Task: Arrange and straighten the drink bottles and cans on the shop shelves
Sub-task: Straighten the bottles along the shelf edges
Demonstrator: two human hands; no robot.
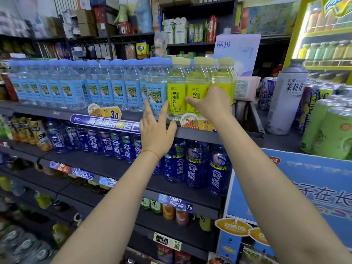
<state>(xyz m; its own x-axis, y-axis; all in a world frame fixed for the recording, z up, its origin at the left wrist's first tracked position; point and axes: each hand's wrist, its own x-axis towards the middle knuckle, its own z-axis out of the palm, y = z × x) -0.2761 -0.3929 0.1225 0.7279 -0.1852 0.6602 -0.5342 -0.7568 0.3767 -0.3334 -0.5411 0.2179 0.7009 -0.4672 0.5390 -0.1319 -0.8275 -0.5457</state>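
Observation:
On the top shelf (122, 115) stands a long row of clear water bottles (106, 86) with blue labels and blue caps. To their right stand three yellow lemon soda bottles (176, 88) with pale yellow caps. My right hand (211, 103) is wrapped around the middle yellow bottle (198, 80), fingers across its label. My left hand (156, 128) hovers open in front of the shelf edge, fingers spread, fingertips near the rightmost water bottle (156, 86) without gripping it. Dark blue drink bottles (196, 164) line the shelf below.
A blue cardboard display (304, 187) juts out at the right, with green cans (331, 134) and a tall silver can (285, 100) on top. Snack bags (28, 132) sit at the left of the second shelf. Lower shelves hold more bottles.

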